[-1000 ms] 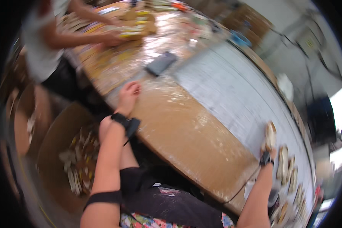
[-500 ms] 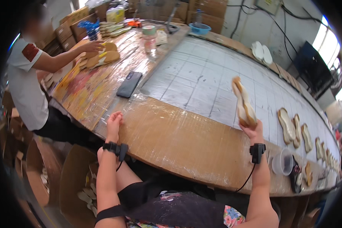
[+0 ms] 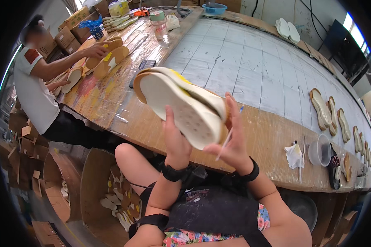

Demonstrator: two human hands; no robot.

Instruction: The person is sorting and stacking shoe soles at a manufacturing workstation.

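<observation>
A pair of shoe soles (image 3: 173,107), cream-white with tan edges and a yellow patch between them, is tilted in front of me above the table's near edge. My left hand (image 3: 176,142) grips the pair from below, its thumb lying on the dimpled white face. At the end nearer me, my right hand (image 3: 235,142) has its fingers extended beside the soles, the thumb by their lower edge. A thin white stick (image 3: 224,145) with a blue end crosses the right palm and passes between the fingers.
Several soles (image 3: 320,110) line the right side of the grid-marked table (image 3: 251,53). A clear tub (image 3: 320,150) and white cloth (image 3: 294,156) sit nearby. A phone (image 3: 145,66) lies beyond the held pair. At left, a co-worker (image 3: 37,99) handles soles; cardboard boxes (image 3: 88,185) stand below.
The pair of soles has come from over the table at right to the middle, close to me. My left hand has moved over and now grips it; my right hand's fingers have spread.
</observation>
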